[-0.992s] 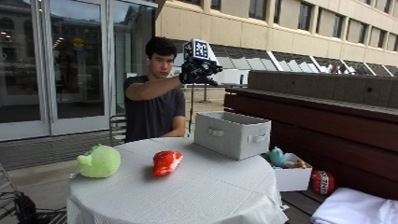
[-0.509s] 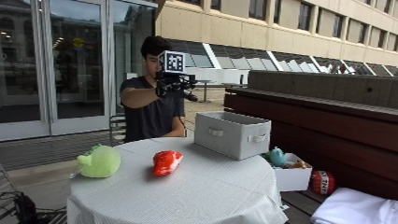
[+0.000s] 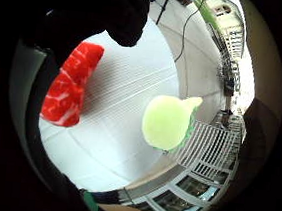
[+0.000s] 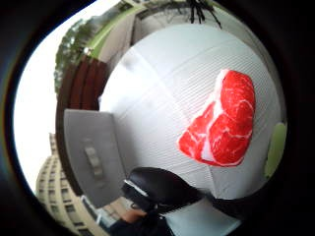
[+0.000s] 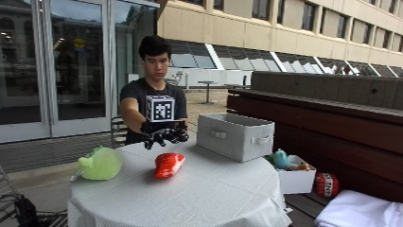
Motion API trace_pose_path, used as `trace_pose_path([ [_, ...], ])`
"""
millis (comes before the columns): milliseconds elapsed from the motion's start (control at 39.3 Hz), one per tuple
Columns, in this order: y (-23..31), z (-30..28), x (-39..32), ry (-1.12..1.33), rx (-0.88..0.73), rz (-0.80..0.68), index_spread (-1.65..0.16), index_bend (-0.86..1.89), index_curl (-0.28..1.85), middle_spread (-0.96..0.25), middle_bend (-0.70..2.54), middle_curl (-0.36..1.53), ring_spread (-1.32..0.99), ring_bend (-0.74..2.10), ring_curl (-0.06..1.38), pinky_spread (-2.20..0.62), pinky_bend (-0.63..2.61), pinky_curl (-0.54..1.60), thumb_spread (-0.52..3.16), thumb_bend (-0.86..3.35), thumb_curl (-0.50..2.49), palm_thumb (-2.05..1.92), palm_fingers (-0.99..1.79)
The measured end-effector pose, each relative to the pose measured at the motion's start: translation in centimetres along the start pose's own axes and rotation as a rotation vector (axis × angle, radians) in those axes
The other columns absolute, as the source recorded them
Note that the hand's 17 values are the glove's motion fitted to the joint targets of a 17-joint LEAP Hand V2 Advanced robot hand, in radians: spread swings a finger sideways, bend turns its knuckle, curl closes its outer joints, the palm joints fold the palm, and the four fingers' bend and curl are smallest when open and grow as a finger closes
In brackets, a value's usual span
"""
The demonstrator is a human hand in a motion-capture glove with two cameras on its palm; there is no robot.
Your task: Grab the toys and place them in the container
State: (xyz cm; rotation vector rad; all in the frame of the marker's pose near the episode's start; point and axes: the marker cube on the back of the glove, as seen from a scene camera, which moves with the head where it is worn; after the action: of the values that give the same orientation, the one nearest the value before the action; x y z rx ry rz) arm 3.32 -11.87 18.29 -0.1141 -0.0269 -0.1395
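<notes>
A red and white steak toy (image 5: 169, 164) lies near the middle of the round white table (image 5: 207, 194); it also shows in both palm views (image 4: 221, 120) (image 3: 69, 91). A green plush toy (image 5: 100, 163) (image 3: 168, 122) sits at the table's left edge. The grey fabric container (image 5: 234, 135) (image 4: 91, 155) stands at the back right of the table. My gloved right hand (image 5: 163, 135) hovers just above and behind the steak toy, palm down, fingers loosely curled and holding nothing.
A white box (image 5: 294, 178) with small toys, one of them teal (image 5: 281, 159), stands on the bench right of the table, a red ball-like toy (image 5: 326, 184) beside it. A dark wooden wall (image 5: 315, 109) runs behind.
My right hand has come down from head height, where it was raised to the right, to just above the table behind the steak toy. The toys and container have not moved.
</notes>
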Motion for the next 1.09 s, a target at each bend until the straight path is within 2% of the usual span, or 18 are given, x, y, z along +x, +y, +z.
trace_pose_path([
  [331, -0.3, 7.1, 0.3, -0.018, -0.157, 0.003, -0.26, 0.02, 0.12, -0.07, 0.16, 0.34, -0.07, 0.33, 0.25, 0.04, 1.21, 0.36, 0.85, -0.05, 0.26, -0.03, -0.23],
  [432, -0.1, 8.8, 0.2, -0.026, -0.206, -0.003, -0.26, 0.01, 0.1, -0.06, 0.17, 0.35, -0.07, 0.42, 0.28, 0.01, 1.29, 0.38, 0.93, 0.05, 0.29, 0.14, -0.1],
  [509, 0.6, 9.4, 0.3, 0.011, -0.186, 0.009, -0.26, 0.03, 0.09, -0.06, 0.18, 0.35, -0.07, 0.48, 0.3, -0.03, 1.33, 0.39, 0.96, 0.06, 0.29, 0.18, -0.06],
  [559, 1.0, 9.3, 0.3, 0.017, -0.149, 0.018, -0.26, -0.01, 0.06, -0.07, 0.17, 0.35, -0.14, 0.76, 0.37, -0.2, 1.43, 0.4, 1.0, 0.14, 0.32, 0.33, 0.31],
  [585, 1.2, 9.1, 0.2, 0.013, -0.133, 0.019, -0.27, 0.01, 0.05, -0.08, 0.16, 0.33, -0.16, 0.79, 0.35, -0.23, 1.42, 0.37, 1.0, 0.15, 0.32, 0.34, 0.34],
  [610, 1.4, 9.0, 0.1, 0.004, -0.122, 0.02, -0.27, 0.13, 0.07, -0.11, 0.24, 0.36, -0.23, 0.87, 0.37, -0.27, 1.38, 0.36, 1.02, 0.19, 0.34, 0.42, 0.61],
  [687, 2.6, 8.2, -0.4, -0.031, -0.1, 0.048, -0.28, 0.26, 0.09, -0.18, 0.36, 0.4, -0.31, 0.96, 0.38, -0.36, 1.21, 0.3, 1.05, 0.29, 0.39, 0.59, 0.94],
  [712, 3.0, 7.7, -0.7, -0.037, -0.091, 0.059, -0.28, 0.27, 0.1, -0.2, 0.4, 0.41, -0.32, 0.98, 0.39, -0.38, 1.15, 0.29, 1.02, 0.3, 0.4, 0.62, 1.01],
  [738, 3.4, 7.0, -0.9, -0.042, -0.08, 0.068, -0.27, 0.33, 0.12, -0.21, 0.51, 0.45, -0.32, 1.1, 0.43, -0.37, 0.99, 0.25, 1.05, 0.4, 0.43, 0.76, 1.26],
  [788, 4.1, 4.8, -1.5, -0.055, -0.043, 0.081, -0.26, 0.37, 0.15, -0.22, 0.6, 0.48, -0.32, 1.14, 0.45, -0.37, 0.9, 0.26, 1.06, 0.46, 0.46, 0.83, 1.28],
  [814, 4.5, 3.3, -1.8, -0.065, -0.018, 0.09, -0.24, 0.45, 0.18, -0.21, 0.68, 0.51, -0.31, 1.14, 0.47, -0.37, 0.82, 0.25, 1.11, 0.51, 0.48, 0.88, 1.38],
  [865, 5.2, 0.1, -2.6, -0.08, 0.029, 0.12, -0.23, 0.52, 0.22, -0.21, 0.73, 0.53, -0.31, 1.15, 0.48, -0.37, 0.78, 0.25, 1.17, 0.57, 0.49, 0.92, 1.4],
  [890, 5.6, -1.6, -3.0, -0.083, 0.043, 0.141, -0.23, 0.58, 0.24, -0.21, 0.76, 0.54, -0.32, 1.12, 0.48, -0.41, 0.81, 0.27, 0.97, 0.48, 0.51, 0.88, 1.37],
  [966, 6.4, -7.5, -4.3, -0.075, 0.091, 0.177, -0.25, 0.61, 0.27, -0.27, 0.73, 0.55, -0.35, 1.08, 0.49, -0.43, 0.9, 0.3, 0.84, 0.36, 0.52, 0.73, 1.22],
  [1094, 6.8, -15.0, -5.8, -0.034, 0.227, 0.045, -0.27, 0.6, 0.29, -0.32, 0.74, 0.56, -0.38, 1.09, 0.49, -0.45, 0.95, 0.33, 0.71, 0.3, 0.56, 0.69, 1.17],
])
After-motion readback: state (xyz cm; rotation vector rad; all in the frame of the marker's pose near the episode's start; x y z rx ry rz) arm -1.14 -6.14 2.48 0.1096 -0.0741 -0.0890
